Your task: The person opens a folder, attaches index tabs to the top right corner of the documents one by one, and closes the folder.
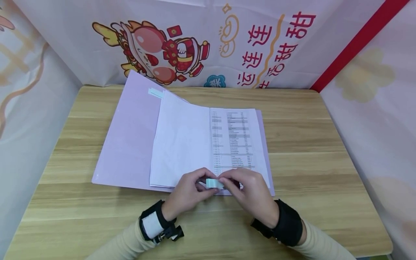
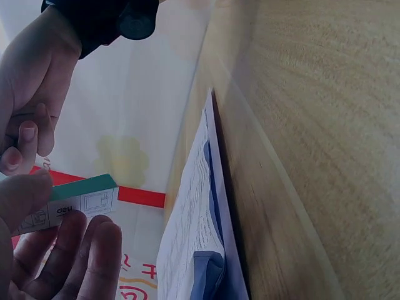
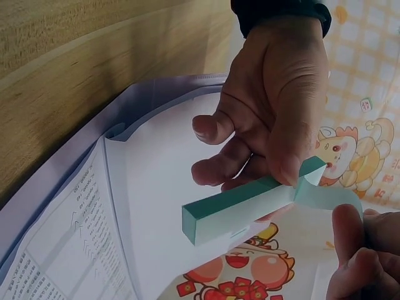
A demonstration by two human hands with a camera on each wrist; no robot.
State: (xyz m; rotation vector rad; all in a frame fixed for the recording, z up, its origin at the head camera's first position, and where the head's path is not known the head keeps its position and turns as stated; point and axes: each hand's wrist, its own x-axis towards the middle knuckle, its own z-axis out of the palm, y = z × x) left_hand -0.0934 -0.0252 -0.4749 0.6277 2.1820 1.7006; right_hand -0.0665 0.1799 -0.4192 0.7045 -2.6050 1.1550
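Over the lower part of an opened paper stack, my left hand (image 1: 191,191) holds a narrow mint-green sticky note pad (image 3: 240,209) between thumb and fingers. Black print and small drawings show on the pad's white underside in the left wrist view. One sticky note (image 3: 328,199) bends up from the pad in a curve. My right hand (image 1: 251,189) pinches its free end, seen at the lower right of the right wrist view. Beneath both hands lies the printed page (image 1: 238,141), with a blank page (image 1: 185,144) turned to its left.
The papers lie in an open lilac folder (image 1: 123,144) on a wooden table (image 1: 308,155). A pale label (image 1: 156,93) sits near the top of the folder's cover. Behind the table hangs a printed cloth (image 1: 260,21), with more cloth along both sides.
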